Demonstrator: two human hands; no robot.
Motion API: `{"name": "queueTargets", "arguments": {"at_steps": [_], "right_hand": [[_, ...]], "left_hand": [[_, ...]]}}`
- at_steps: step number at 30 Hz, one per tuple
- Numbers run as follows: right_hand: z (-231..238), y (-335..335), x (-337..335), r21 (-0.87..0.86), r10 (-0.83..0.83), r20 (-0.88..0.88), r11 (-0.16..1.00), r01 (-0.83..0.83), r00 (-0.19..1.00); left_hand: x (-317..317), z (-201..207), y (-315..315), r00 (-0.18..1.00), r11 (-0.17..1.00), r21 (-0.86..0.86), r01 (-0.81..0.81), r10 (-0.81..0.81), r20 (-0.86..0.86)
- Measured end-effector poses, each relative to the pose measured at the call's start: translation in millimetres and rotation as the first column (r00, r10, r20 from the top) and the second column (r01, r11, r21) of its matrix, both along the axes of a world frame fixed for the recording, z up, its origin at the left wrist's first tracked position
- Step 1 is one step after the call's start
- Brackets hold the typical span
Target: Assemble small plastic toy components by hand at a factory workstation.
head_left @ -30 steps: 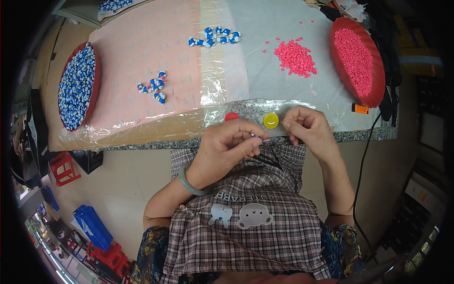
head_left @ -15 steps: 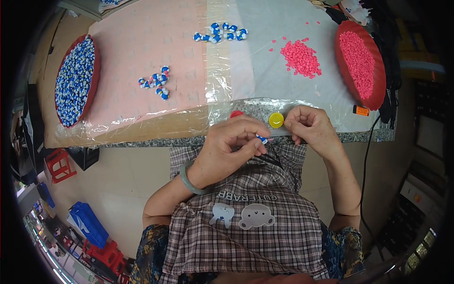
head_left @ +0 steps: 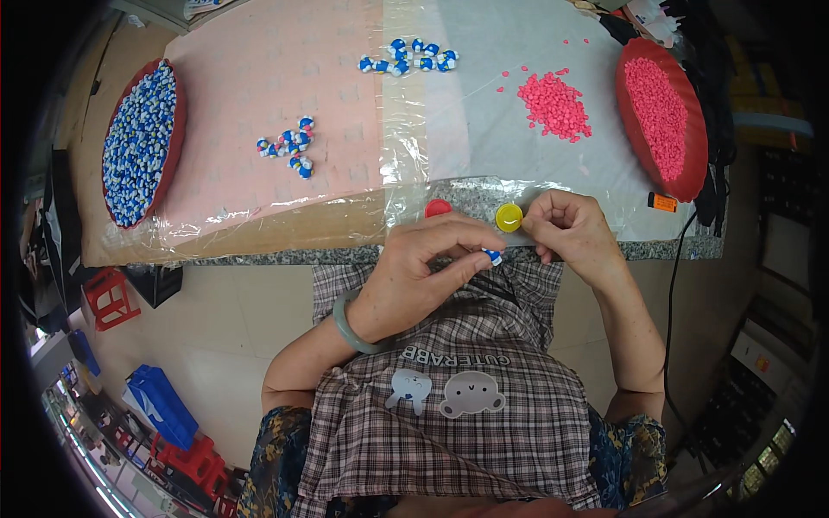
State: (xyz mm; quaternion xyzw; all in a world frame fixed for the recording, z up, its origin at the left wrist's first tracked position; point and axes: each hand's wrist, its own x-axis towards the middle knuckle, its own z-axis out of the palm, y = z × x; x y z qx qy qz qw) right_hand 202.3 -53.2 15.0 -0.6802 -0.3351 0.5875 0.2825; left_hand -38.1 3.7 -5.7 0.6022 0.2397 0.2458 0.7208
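Note:
My left hand pinches a small blue-and-white figurine between thumb and fingertips, just off the table's front edge. Only part of that piece shows past the fingers. Close by on the right, my right hand has thumb and index finger pressed together at the rim of a small round yellow dish. Whatever lies between those fingertips, if anything, is too small to make out. Behind my left hand sits a small red round dish, partly covered by the hand.
A red basin of blue-and-white figurines stands at the far left. Another red basin at the right holds small pink pieces, with a loose pink pile beside it. Two figurine clusters lie on the plastic-covered table. A black cable hangs at right.
My left hand has shifted slightly right and its fingers have straightened; the figurine has turned in them, and its pink tip no longer shows. My right hand stays by the yellow dish.

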Motion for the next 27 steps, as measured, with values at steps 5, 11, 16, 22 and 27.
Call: {"name": "queueTargets", "arguments": {"at_steps": [5, 11, 16, 22, 27], "right_hand": [[-1.2, -1.9, 5.1, 0.010, -0.037, -0.073, 0.999, 0.038, 0.997], [3.8, -10.8, 3.1, 0.075, -0.080, -0.277, 0.992, 0.104, 0.958], [11.7, -16.2, -10.6, 0.118, -0.056, -0.417, 0.986, 0.115, 0.907], [12.6, -17.6, -13.1, 0.151, -0.066, -0.425, 0.978, 0.142, 0.903], [12.6, -18.4, -10.8, 0.144, -0.075, -0.492, 0.975, 0.167, 0.867]], "left_hand": [[4.1, -0.1, -2.4, 0.997, 0.987, -0.155, -0.042, 0.052, 0.064], [10.4, 0.5, -4.4, 0.993, 0.975, -0.216, -0.060, 0.080, 0.084], [15.9, -2.7, -5.8, 0.988, 0.974, -0.204, -0.100, 0.122, 0.098], [18.1, -5.0, -3.3, 0.989, 0.990, -0.106, -0.089, 0.100, 0.104], [18.9, -1.6, -3.7, 0.997, 0.994, -0.100, -0.051, 0.056, 0.050]]}}
